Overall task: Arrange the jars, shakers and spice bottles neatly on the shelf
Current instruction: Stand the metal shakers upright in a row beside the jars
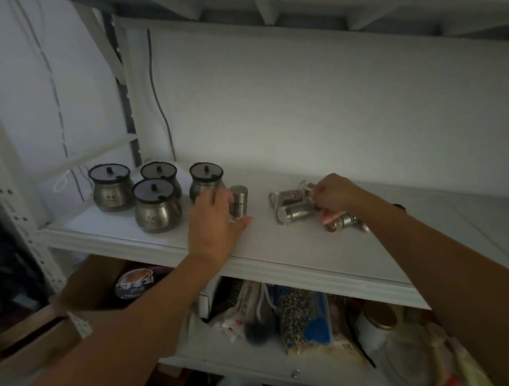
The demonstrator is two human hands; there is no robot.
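Wrapping an upright steel shaker point(237, 202) mid-shelf point(274, 252), the left hand point(214, 223) grips it; the right hand point(336, 196) pinches one of the toppled spice bottles point(294, 210).

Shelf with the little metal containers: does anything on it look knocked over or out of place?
Yes. Several spice bottles lie on their sides in a loose heap under the right hand, while the four lidded jars and the shaker by the left hand stand upright.

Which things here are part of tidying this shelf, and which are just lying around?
Job:
four lidded jars
upright steel shaker at the left hand
toppled spice bottles under the right hand

Lying about, shelf below:
food packets
cardboard box
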